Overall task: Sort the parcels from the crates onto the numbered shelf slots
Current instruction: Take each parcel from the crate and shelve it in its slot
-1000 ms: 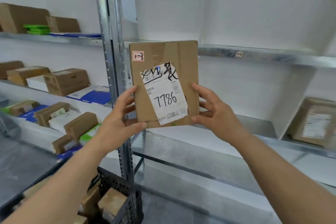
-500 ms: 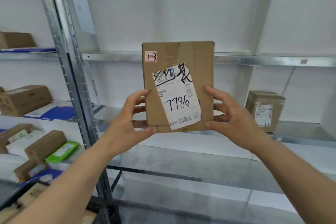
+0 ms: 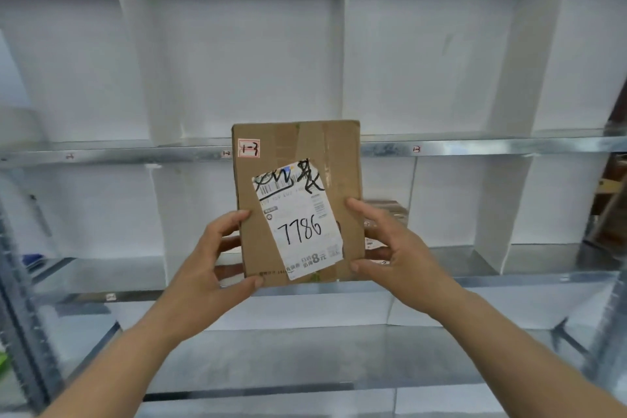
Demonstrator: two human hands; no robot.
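Metal shelf [image 3: 475, 148] with white dividers behind | one parcel [image 3: 291, 200] upright before it, labels "1-3", "7786" | left hand [image 3: 207, 268] and right hand [image 3: 400, 254] grasp its lower side edges

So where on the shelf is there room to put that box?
The upper shelf shows bare bays between the white dividers. The lower bay left of the cardboard parcel, which the left hand and right hand hold, looks bare too. Behind the right hand another parcel crowds it.
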